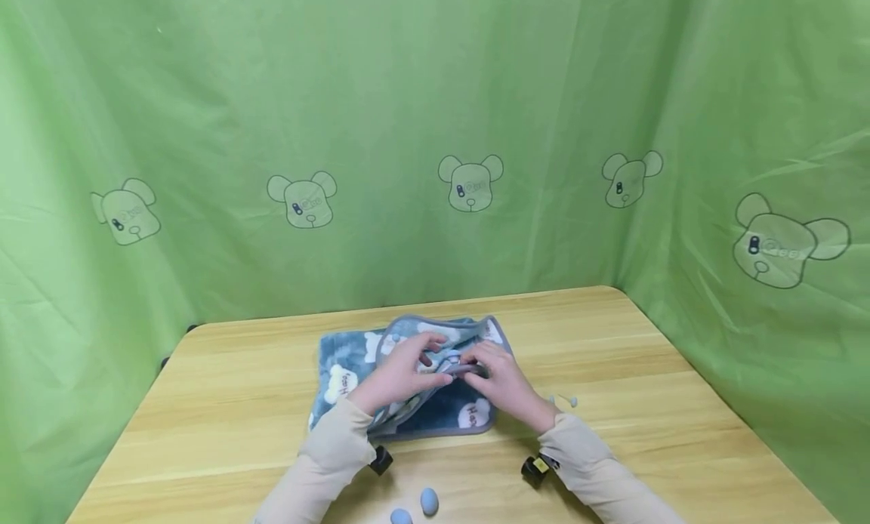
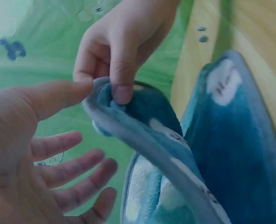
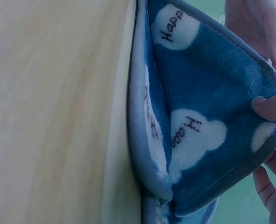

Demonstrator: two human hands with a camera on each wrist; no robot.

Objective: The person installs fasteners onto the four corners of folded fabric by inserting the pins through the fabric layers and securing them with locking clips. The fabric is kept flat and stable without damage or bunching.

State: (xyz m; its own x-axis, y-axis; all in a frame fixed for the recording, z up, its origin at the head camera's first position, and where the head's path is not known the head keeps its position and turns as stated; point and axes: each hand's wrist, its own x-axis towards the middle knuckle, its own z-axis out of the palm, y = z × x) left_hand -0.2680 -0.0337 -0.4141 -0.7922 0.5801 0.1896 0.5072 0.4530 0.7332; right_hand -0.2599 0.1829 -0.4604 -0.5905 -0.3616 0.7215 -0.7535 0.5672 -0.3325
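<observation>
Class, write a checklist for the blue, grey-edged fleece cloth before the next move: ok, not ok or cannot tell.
1. Right hand pinching the blue, grey-edged fleece cloth: ok.
2. Left hand gripping too: not ok; thumb at the edge, other fingers spread.
3. Cloth lying flat: not ok; part is raised.
4. Two blue oval pieces off the cloth: ok, on the light wooden table.
5. Nothing hidden under the folds: cannot tell.
</observation>
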